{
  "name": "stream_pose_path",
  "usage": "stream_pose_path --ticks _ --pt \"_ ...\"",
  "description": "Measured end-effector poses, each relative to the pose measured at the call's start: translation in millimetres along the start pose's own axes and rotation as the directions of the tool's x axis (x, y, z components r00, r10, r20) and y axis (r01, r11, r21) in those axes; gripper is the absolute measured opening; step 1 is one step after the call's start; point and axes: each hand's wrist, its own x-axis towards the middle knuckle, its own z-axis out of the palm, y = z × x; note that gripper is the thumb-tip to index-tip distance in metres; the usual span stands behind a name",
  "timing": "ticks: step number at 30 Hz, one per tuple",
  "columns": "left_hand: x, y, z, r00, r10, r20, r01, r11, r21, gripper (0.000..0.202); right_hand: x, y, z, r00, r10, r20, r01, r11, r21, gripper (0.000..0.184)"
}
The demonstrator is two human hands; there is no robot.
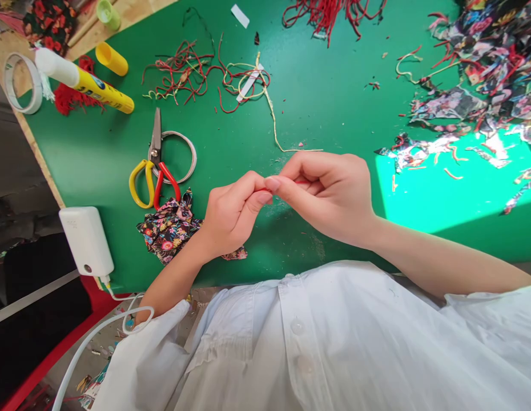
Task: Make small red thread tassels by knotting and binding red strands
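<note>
Both hands meet above the green table in front of my chest. My left hand point(235, 214) is closed in a pinch on a thin red cord point(262, 190), of which only short bits show. With thumb and bent fingers my right hand point(329, 191) pinches the same cord, its fingertips touching those of the left. Most of the cord is hidden inside the hands. Just beyond them a pale yellow string point(274, 123) lies on the table. Dark floral fabric point(167, 228) lies under and beside my left forearm.
Scissors point(155, 154) lie across a thin tape ring point(192, 154). A glue stick point(88, 83), a tape roll point(34, 94) and a white power bank point(86, 240) with a cable are at left. Tangled red cords point(184, 74) and fabric scraps point(488, 85) lie farther back.
</note>
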Motion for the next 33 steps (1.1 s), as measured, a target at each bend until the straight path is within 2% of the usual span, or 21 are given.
stream_pose_path --ticks 5,9,12,16,22,27,33 --pt "0 1 0.1 0.999 0.032 0.006 -0.032 0.999 0.025 0.02 1 -1 2 0.996 0.089 -0.01 -0.087 0.988 0.129 0.031" --pt "1 1 -1.0 0.999 0.033 0.006 -0.034 0.999 0.034 0.021 3 3 2 0.989 0.137 0.054 -0.147 0.955 0.256 0.035" --pt "1 0 -1.8 1.0 0.007 0.013 -0.008 0.998 0.062 0.026 6 7 2 0.976 0.159 0.147 -0.201 0.916 0.346 0.036" --pt "2 -1 -2.6 1.0 0.004 0.022 -0.005 0.998 0.065 0.029 8 12 0 0.955 0.137 0.262 -0.219 0.923 0.315 0.039" --pt "1 -3 -1.2 0.999 -0.035 -0.031 0.037 0.998 0.046 0.026 11 13 -3 0.93 0.137 0.34 -0.248 0.918 0.31 0.045" --pt "-1 -3 2.7 0.982 -0.169 -0.082 0.161 0.982 -0.096 0.021 11 12 -4 0.948 0.124 0.294 -0.205 0.943 0.263 0.044" --pt "0 -4 1.2 0.948 -0.309 0.072 0.314 0.883 -0.35 0.026 11 11 -8 0.961 0.097 0.26 -0.155 0.965 0.211 0.043"
